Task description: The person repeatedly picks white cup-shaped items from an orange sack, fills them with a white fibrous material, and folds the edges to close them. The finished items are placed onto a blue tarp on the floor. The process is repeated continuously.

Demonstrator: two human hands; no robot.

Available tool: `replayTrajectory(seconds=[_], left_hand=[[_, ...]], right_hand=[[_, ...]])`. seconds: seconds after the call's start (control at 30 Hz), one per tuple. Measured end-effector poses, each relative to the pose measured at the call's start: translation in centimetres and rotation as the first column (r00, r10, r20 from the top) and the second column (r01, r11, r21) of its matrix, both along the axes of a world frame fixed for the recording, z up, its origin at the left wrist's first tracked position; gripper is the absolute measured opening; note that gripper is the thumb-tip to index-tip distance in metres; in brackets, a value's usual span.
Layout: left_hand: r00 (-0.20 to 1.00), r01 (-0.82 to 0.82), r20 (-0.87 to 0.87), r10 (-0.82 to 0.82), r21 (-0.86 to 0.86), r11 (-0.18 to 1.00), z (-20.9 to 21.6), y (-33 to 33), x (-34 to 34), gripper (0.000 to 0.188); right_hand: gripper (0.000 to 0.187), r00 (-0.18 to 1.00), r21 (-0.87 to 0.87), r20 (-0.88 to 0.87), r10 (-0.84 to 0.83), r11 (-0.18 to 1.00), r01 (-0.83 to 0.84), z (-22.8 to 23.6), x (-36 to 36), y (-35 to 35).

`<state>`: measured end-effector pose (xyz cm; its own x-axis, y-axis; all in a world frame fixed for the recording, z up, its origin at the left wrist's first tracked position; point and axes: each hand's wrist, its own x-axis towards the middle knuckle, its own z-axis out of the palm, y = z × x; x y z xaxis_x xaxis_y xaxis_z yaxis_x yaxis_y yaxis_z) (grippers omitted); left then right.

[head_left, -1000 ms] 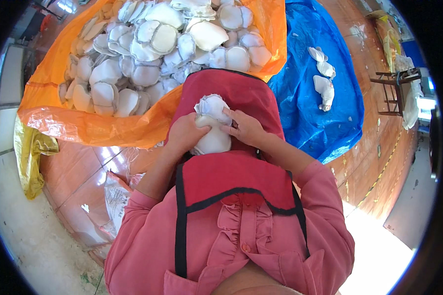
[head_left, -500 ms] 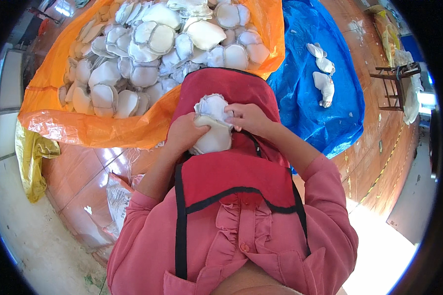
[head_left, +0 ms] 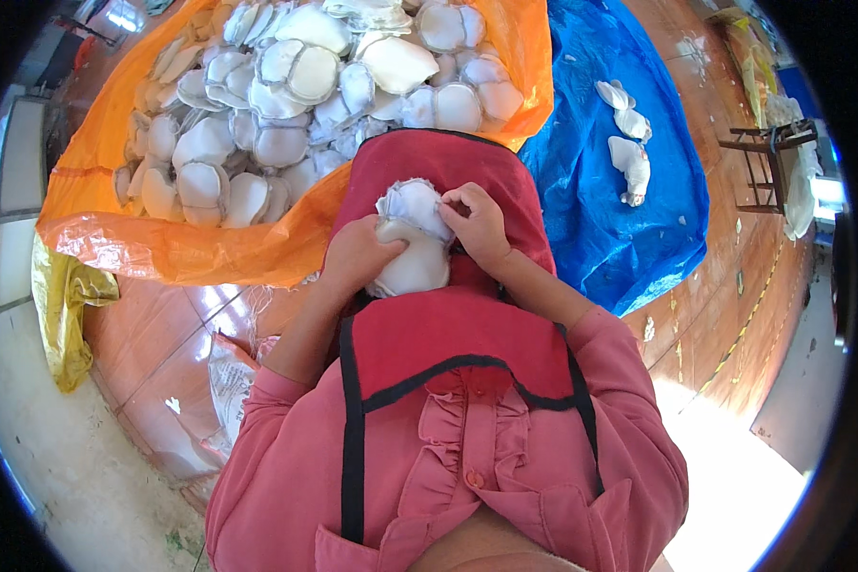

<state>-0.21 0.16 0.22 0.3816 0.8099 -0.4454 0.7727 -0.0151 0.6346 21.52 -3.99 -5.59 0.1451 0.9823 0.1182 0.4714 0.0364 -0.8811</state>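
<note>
A white padded cloth piece (head_left: 412, 259), made of two rounded lobes with a seam and frayed edge between them, lies over my lap on the red apron (head_left: 448, 157). My left hand (head_left: 360, 254) grips its left side, thumb across the front near the seam. At the upper right rim my right hand (head_left: 477, 224) is closed in a pinch, thumb and forefinger at the frayed edge. Any loose thread between those fingertips is too small to see.
An orange sheet (head_left: 162, 253) ahead on the left bears a large heap of similar white pieces (head_left: 286, 105). To the right, a blue sheet (head_left: 591, 238) holds a few crumpled white pieces (head_left: 629, 167). A dark wooden stool (head_left: 767, 162) stands at the far right; a yellow sack (head_left: 62, 315) lies left.
My right hand has lifted slightly and turned more upright, its fingers drawn into a pinch at the rim. The left hand keeps its grip and the cloth piece has barely moved.
</note>
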Motion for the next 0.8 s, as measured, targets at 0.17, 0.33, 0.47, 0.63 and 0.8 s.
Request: replayTrajectory(seconds=[0.17,0.33,0.47,0.63,0.8], left_hand=[[1.0,-0.014,0.0,0.014,0.008,1.0,0.0,0.0,-0.1,0.046],[0.999,0.026,-0.027,-0.026,0.003,1.0,-0.5,0.0,0.0,0.048],[0.999,0.036,-0.02,-0.036,0.008,0.999,-0.4,-0.1,0.2,0.05],[0.923,-0.222,0.256,0.286,-0.252,0.942,-1.3,0.4,-1.4,0.039],[0.287,-0.07,0.571,0.769,-0.788,0.611,-1.2,0.8,-3.1,0.044]], right_hand=[[0.034,0.961,-0.239,-0.03,0.273,0.932,-0.272,0.6,1.2,-1.6],[0.045,0.878,-0.671,-0.186,0.441,0.596,-0.441,4.5,1.2,0.1],[0.044,0.83,-0.769,-0.253,0.498,0.417,-0.485,4.0,0.9,1.7],[0.035,0.871,-0.379,-0.48,0.105,0.87,-0.314,3.9,0.9,-0.2],[0.021,0.747,-0.29,-0.633,-0.203,0.957,0.014,4.3,2.1,-0.4]])
